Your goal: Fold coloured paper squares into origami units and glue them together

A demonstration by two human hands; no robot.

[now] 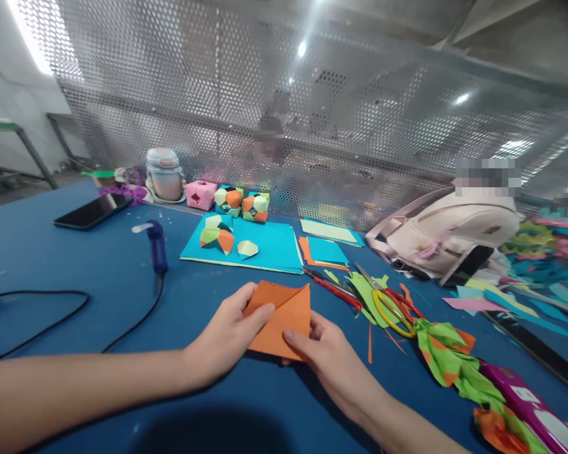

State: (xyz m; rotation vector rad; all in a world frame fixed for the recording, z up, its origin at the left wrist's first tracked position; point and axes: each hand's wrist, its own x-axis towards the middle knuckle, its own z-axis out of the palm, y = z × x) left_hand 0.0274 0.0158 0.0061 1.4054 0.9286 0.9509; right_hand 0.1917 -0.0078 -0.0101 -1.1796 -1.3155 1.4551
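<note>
Two-Hand Fold of the Orange Paper point(284, 328)

Position: the orange paper is at lower centre of the frame, held just above the blue surface point(76, 265). A diagonal folded edge runs from near the left thumb to the paper's upper right corner.

Grip: the left hand point(230, 328) clamps the paper's left side, thumb on top. The right hand point(326, 353) clamps the lower right part, thumb on the face and fingers wrapped behind the right edge. The fingertips underneath are mostly hidden.

Step in hand: judging by the diagonal edge and the hold, a fold is being set or aligned.

Next move: this appears to call for keeping the corners matched, then running a thumb firmly along the diagonal to sharpen the crease.

Adjacent items: folded paper pieces point(216, 239) lie on the blue sheets point(274, 243) at centre of the frame. Right of centre are the red-handled scissors point(345, 295) and the yellow-handled scissors point(392, 312). The glue gun point(158, 249) is left of centre. Neither hand touches these.
</note>
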